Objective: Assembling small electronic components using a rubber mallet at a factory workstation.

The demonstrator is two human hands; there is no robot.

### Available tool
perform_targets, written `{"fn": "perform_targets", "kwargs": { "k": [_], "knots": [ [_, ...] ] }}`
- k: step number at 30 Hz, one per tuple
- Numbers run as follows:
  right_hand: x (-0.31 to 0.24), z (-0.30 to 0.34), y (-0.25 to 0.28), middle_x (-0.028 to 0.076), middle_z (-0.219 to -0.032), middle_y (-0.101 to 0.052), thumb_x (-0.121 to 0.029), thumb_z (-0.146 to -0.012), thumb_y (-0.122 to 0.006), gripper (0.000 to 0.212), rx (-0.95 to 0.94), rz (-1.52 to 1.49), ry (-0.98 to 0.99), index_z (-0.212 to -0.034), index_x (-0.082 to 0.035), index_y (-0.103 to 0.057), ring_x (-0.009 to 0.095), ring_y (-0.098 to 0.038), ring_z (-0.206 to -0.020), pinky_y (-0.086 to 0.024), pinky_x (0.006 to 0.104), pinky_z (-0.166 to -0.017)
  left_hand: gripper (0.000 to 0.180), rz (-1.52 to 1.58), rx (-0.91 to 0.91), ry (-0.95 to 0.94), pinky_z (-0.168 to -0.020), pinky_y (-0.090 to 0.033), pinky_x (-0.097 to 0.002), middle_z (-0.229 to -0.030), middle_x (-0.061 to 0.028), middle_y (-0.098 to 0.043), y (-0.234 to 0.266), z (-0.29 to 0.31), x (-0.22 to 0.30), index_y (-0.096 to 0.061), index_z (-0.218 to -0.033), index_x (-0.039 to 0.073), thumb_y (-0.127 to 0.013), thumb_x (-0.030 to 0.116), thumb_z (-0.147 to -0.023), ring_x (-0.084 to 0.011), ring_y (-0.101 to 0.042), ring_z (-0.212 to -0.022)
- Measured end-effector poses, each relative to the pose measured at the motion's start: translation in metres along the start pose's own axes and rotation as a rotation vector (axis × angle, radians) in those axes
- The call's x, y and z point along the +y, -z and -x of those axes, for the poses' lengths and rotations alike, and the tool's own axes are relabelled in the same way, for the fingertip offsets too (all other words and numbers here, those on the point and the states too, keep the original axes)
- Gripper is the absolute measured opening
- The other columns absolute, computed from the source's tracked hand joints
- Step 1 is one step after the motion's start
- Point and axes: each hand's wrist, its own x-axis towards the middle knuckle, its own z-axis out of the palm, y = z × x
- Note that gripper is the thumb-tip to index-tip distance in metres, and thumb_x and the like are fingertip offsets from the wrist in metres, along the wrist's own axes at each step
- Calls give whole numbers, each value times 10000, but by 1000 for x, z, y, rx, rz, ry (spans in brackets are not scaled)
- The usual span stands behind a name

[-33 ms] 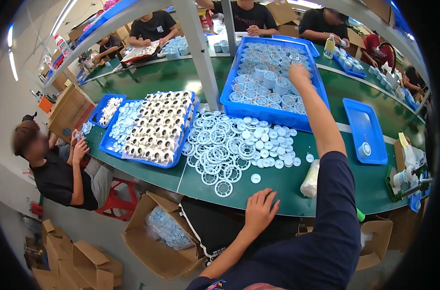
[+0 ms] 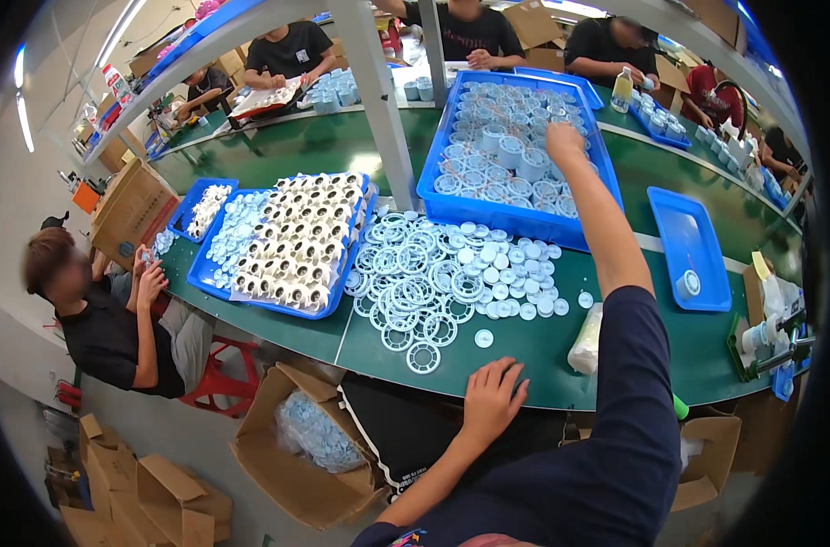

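Observation:
My right hand (image 2: 564, 139) reaches far forward over a large blue bin (image 2: 515, 217), at its right part. The bin is filled with light-blue round cup-shaped parts (image 2: 532, 164) with thin wires among them. The fingers of that hand point away and are hidden behind its back, so I cannot see whether it grips a part. My left hand (image 2: 492, 398) rests on the green table's near edge, fingers apart and slightly bent, holding nothing. Just beyond it lies a single light-blue disc (image 2: 483, 338). Farther off are piles of pale-blue rings (image 2: 415, 292) and small discs (image 2: 515, 278).
Left on the table, a blue tray (image 2: 319, 310) bears white moulded parts (image 2: 296, 242). At right lie a blue tray (image 2: 693, 232) with one cup and a pale plastic bag (image 2: 586, 342). A metal post (image 2: 378, 100) stands behind the rings. Co-workers sit left and across.

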Motion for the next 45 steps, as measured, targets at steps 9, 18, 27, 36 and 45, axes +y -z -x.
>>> {"fn": "perform_targets", "kwargs": {
  "k": [9, 18, 27, 36, 45],
  "knots": [
    [-9, 6, -4, 198, -1245, -729, -66, -976, -589, 257, -2, 169, 71, -1181, -66, -743, 391, -734, -1128, -623, 489, -896, 329, 33, -4, -8, -933, -501, -418, -1264, -76, -657, 1, 0, -2, -687, -1220, 88, -758, 213, -924, -280, -641, -1134],
    [-16, 13, 5, 187, -1188, -712, -36, -969, -541, 290, 39, 27, 479, -1238, -101, -630, 391, -711, -1122, -579, 498, -920, 335, 52, 12, -7, -919, -504, -413, -1255, -66, -675, 0, 0, -3, -711, -1197, 104, -795, 183, -883, -283, -650, -1112],
    [-16, 24, 34, 210, -1361, -666, -188, -1011, -498, 438, -223, -96, 553, -1441, -177, -578, 381, -641, -1267, -493, 487, -1084, 329, 37, 13, -13, -917, -504, -405, -1247, -59, -677, 2, -1, -1, -713, -1196, 108, -793, 191, -887, -277, -651, -1110],
    [-20, 41, 55, 164, -1510, -583, -113, -932, -596, 614, -327, -16, 588, -1531, -236, -548, 357, -586, -1360, -450, 448, -1166, 329, 30, 4, -19, -915, -504, -403, -1241, -54, -678, 3, 0, -2, -717, -1195, 108, -794, 192, -887, -273, -653, -1108],
    [-32, 26, 46, 166, -1362, -647, 2, -847, -663, 583, -389, 22, 621, -1383, -227, -670, 374, -641, -1248, -522, 447, -1065, 326, 21, 1, -12, -916, -504, -407, -1242, -55, -678, 3, 1, -3, -724, -1197, 112, -793, 183, -886, -278, -650, -1108]
  ]
}}
